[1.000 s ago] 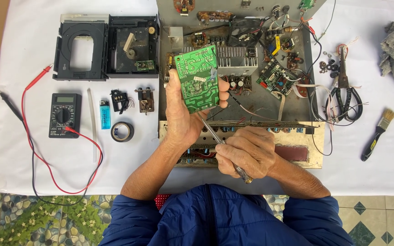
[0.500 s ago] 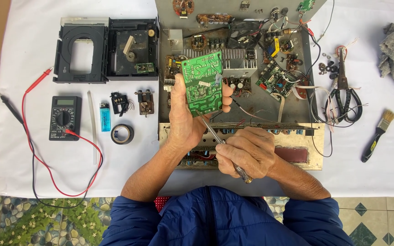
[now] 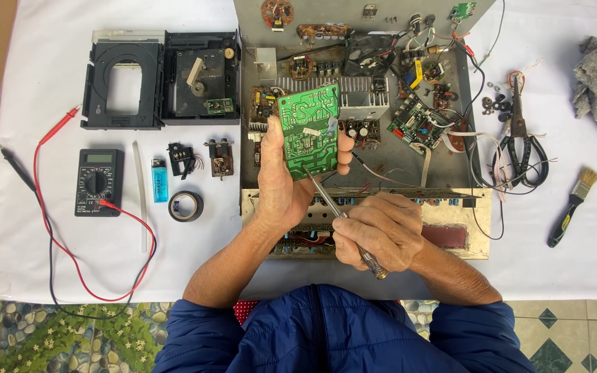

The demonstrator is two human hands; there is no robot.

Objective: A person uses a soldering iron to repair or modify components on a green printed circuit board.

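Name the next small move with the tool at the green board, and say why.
Probably ease the metal tool tip a touch further onto the green circuit board: the left hand holds the board upright, solder side facing up, and the right hand aims the tip at its lower edge.

You are at an electronics repair bench, probably a home workshop: your counter (image 3: 50,62) is covered with a white cloth and an opened amplifier chassis (image 3: 381,148) lies on it with its boards and wiring bare. Beside it lie a multimeter (image 3: 98,182) with red and black probes, a roll of black tape (image 3: 186,206), pliers (image 3: 519,141), a brush (image 3: 573,206) and a stripped disc drive (image 3: 164,77). Patterned floor tiles (image 3: 575,338) show below the counter's edge.
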